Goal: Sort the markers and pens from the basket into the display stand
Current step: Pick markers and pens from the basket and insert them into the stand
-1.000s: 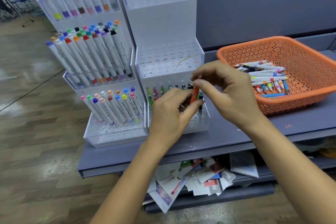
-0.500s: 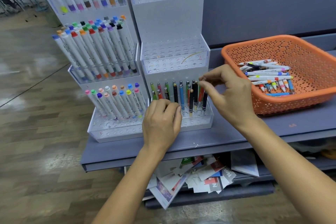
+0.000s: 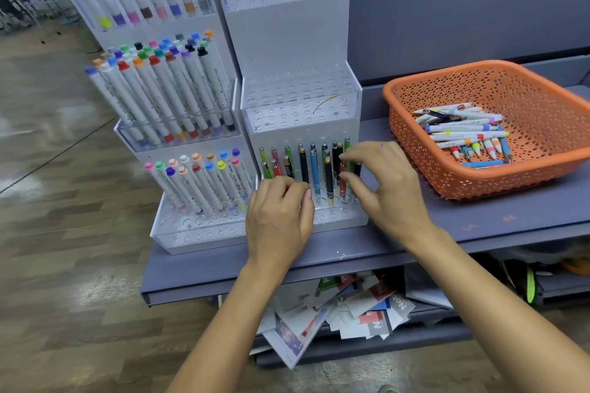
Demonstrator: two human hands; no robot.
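Observation:
The orange basket (image 3: pixel 510 183) sits at the right of the shelf with several markers and pens (image 3: pixel 463 134) lying in it. Two white tiered display stands are on the left. The left stand (image 3: pixel 198 242) is full of capped markers (image 3: pixel 166 99). The right stand (image 3: pixel 287 41) has several pens (image 3: pixel 314 166) upright in its lowest tier, and its upper tiers are bare. My left hand (image 3: pixel 281 214) rests at the front of that tier with its fingers loosely curled and nothing visible in it. My right hand (image 3: pixel 386 188) hovers at the pens' right end, thumb and forefinger apart beside a red pen (image 3: pixel 343 177).
The stands and basket are on a grey shelf (image 3: pixel 479 220) against a dark wall. A lower shelf holds a heap of loose papers and booklets (image 3: pixel 344 309). Wooden floor lies to the left.
One second ago both hands held a red pen above the lowest tier. It now stands in the stand; my right fingers have spread off it and my left hand has dropped to the front.

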